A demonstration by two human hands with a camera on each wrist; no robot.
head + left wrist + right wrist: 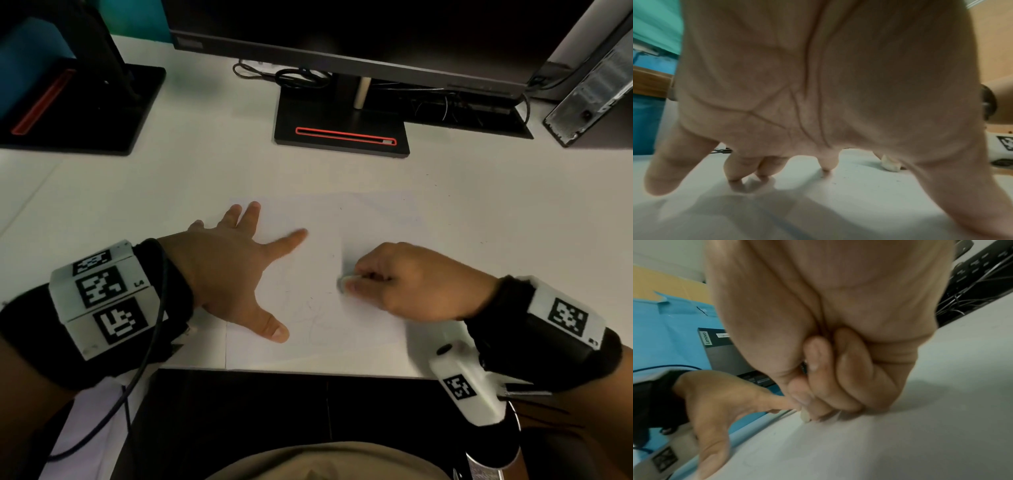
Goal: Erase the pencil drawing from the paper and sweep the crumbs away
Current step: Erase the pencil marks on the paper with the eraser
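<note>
A white sheet of paper (370, 219) lies on the white desk in front of me, with faint pencil lines (310, 317) near its front part. My left hand (239, 270) lies spread flat on the paper's left side, fingers straight. My right hand (404, 281) pinches a small white eraser (344, 282) between thumb and fingertips, its tip down on the paper. The eraser (890, 164) also shows in the left wrist view, and the eraser (805, 416) peeks out under the curled fingers in the right wrist view. Tiny dark crumbs (865, 180) dot the paper.
A monitor stand (342, 133) with a red slot stands behind the paper. A second stand (82, 106) is at the back left, a computer case (592, 92) at the back right, and cables (298, 77) under the monitor. The desk's front edge (308, 371) is close to my wrists.
</note>
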